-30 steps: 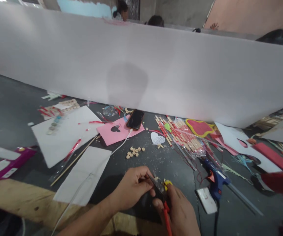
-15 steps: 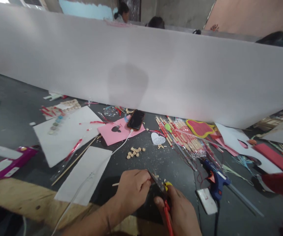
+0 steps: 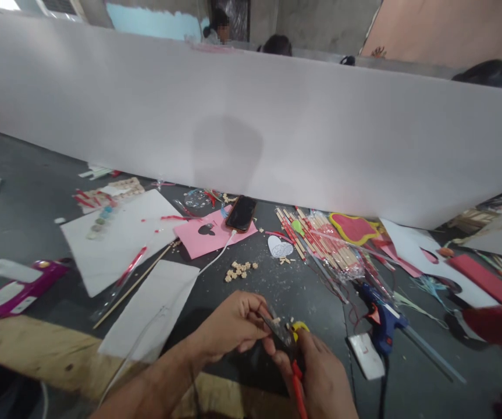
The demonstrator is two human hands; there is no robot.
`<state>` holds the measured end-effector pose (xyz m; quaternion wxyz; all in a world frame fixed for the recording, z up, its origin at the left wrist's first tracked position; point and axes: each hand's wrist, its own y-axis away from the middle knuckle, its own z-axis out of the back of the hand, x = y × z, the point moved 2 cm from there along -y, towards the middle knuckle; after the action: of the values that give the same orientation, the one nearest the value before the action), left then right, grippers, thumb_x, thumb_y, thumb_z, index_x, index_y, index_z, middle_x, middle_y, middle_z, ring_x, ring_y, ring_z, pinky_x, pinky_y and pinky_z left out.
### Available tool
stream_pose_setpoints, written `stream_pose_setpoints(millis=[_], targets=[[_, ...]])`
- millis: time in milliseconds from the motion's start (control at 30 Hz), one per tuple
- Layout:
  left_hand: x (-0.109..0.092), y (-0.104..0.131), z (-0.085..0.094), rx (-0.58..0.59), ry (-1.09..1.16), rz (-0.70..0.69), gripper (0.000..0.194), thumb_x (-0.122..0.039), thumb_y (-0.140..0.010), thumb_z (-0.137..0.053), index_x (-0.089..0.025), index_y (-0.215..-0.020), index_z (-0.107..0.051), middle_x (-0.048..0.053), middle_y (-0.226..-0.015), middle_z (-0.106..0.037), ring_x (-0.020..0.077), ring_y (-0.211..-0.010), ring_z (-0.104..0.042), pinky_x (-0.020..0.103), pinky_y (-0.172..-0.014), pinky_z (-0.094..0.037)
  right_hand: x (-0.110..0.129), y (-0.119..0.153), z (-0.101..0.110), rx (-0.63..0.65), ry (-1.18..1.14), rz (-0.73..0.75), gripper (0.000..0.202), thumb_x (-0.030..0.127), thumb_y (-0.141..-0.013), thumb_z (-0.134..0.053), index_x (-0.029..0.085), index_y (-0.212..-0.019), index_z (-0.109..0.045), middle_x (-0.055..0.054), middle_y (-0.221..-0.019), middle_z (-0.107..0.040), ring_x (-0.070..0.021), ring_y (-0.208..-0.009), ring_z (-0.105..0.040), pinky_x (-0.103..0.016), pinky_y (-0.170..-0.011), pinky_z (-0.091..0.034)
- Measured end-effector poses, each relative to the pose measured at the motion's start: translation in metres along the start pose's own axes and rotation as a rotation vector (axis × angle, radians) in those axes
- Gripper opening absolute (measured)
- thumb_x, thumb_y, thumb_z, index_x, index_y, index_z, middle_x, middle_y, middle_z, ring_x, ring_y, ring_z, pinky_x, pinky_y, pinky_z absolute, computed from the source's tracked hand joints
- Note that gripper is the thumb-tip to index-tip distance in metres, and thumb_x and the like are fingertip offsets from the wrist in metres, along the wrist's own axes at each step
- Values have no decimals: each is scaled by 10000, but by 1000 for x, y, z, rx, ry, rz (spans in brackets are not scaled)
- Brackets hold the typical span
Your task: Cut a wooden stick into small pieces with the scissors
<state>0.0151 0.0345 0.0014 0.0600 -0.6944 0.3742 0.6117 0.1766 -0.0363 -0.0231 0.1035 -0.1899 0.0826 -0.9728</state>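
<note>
My right hand (image 3: pixel 320 366) is wrapped round the red and yellow handles of a pair of cutters (image 3: pixel 296 378), whose dark metal jaws point up and left. My left hand (image 3: pixel 237 326) is closed at the tips of the jaws, fingers pinched together; what they hold is too small to make out. Small pale wooden bits lie just beyond the jaws. Further forward sits a little pile of pale wooden pieces (image 3: pixel 239 271), near a white paper heart (image 3: pixel 280 247).
A phone (image 3: pixel 241 213) with a white cable rests on pink paper (image 3: pixel 193 238). Bundled sticks (image 3: pixel 320 238) and a blue glue gun (image 3: pixel 385 326) lie right. White sheets (image 3: pixel 155 308) and a purple tool (image 3: pixel 24 288) are left. A tall white panel (image 3: pixel 233 116) stands behind; people's heads show beyond.
My left hand has turned and shifted slightly, its fingers now closer to the jaws. The thin stick that stuck out left of it no longer shows. My right hand still grips the cutters.
</note>
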Motion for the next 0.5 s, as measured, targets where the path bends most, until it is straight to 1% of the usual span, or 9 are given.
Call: stream_pose_setpoints(millis=[67, 167, 233, 300, 400, 500], targets=[[2, -1, -1, -56, -48, -56, 43, -169, -690, -558, -134, -688, -533, 4, -581, -642, 19, -307, -358, 145, -330, -227, 0, -1, 1, 1, 2, -9, 311, 499, -863, -370, 214, -832, -489, -27, -654, -625, -183, -581, -621, -257, -497, -460], [2, 0, -3, -210, -218, -178, 84, -212, -749, -522, -140, -725, -560, -15, -609, -613, 45, -376, -447, 155, -390, -318, 1, -3, 5, -16, 29, -38, 359, 545, -856, -347, 217, -823, -489, -20, -618, -617, -184, -546, -615, -254, -465, -448], [1, 3, -5, -292, -342, -234, 94, -195, -757, -506, -148, -763, -588, -18, -626, -609, 73, -444, -504, 170, -443, -364, 2, -5, 6, -21, 43, -47, 361, 550, -854, -347, 222, -796, -487, -15, -596, -608, -180, -525, -609, -248, -448, -435], [-1, 5, -5, -354, -455, -270, 123, -172, -761, -487, -155, -759, -609, -9, -640, -620, 102, -522, -548, 183, -491, -388, 3, -6, 6, -12, 44, -49, 347, 538, -857, -355, 229, -758, -477, -6, -572, -595, -173, -504, -600, -240, -435, -420], [-2, 8, -4, -385, -550, -315, 166, -138, -760, -468, -161, -726, -628, 3, -669, -648, 133, -642, -598, 196, -578, -413, 3, -7, 5, 5, 39, -48, 327, 520, -861, -365, 227, -778, -482, -5, -583, -598, -173, -517, -602, -241, -449, -425], [-1, 8, -4, -381, -542, -326, 161, -151, -767, -475, -158, -741, -634, 16, -714, -677, 145, -691, -617, 205, -627, -422, 2, -6, 3, -4, 42, -50, 318, 512, -862, -368, 219, -838, -490, -15, -624, -609, -184, -554, -608, -257, -482, -443]])
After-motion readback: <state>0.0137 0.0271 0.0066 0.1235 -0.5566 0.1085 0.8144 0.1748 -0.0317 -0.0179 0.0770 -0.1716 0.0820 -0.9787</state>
